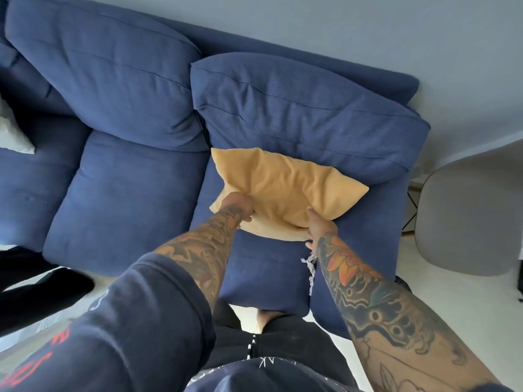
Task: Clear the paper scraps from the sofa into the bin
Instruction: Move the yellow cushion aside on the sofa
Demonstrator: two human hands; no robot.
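A yellow cushion [285, 190] lies on the right seat of the blue sofa [127, 176], leaning toward the back pillow. My left hand [239, 206] grips its near left corner. My right hand [319, 224] grips its near right edge, thumb on top. White paper scraps [311, 268] lie on the seat just below my right wrist, partly hidden by my forearm. No bin is in view.
A white cushion [12, 134] sits at the sofa's far left. A grey chair [467, 222] stands to the right of the sofa on the pale floor. A dark object [39, 290] lies at the lower left.
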